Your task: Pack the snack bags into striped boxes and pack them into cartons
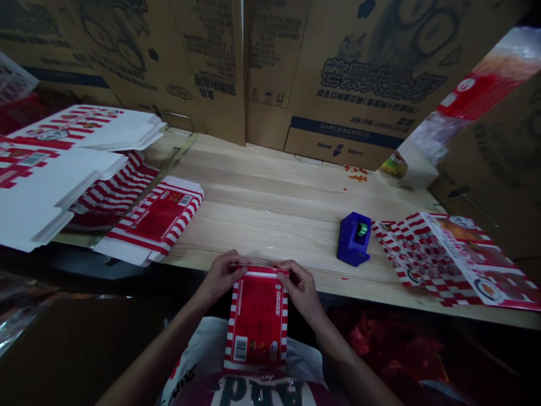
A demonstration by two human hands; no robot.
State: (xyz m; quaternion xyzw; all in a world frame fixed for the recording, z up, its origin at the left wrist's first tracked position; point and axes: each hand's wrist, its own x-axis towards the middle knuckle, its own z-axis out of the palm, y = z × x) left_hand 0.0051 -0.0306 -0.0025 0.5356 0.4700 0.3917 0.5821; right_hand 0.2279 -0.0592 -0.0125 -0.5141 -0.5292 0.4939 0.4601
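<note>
Head camera framing is being centred on a red-and-white striped paperboard carton (257,318), which is being held upright at lower centre of the frame, its lower end lying against the person's printed shirt (257,390). Its top edge is being gripped from both sides: the left hand (222,276) is being closed on the upper left corner and the right hand (301,287) on the upper right corner. The fingers (282,273) of both hands are being curled tightly over that edge, though the exact placing of the thumbs cannot be told. A pale wooden workbench (262,192) is being spread across the middle of the frame, with a blue tape dispenser (353,239) being kept just right of the hands. Flat printed carton blanks (80,132) are being stacked at the left, and a striped carton blank (154,217) is being laid nearer the centre. A red-checked printed sheet (448,259) is being laid at the right, while corrugated shipping boxes (350,73) are being stood along the far edge, with orange scraps (357,175) being scattered at their foot.
</note>
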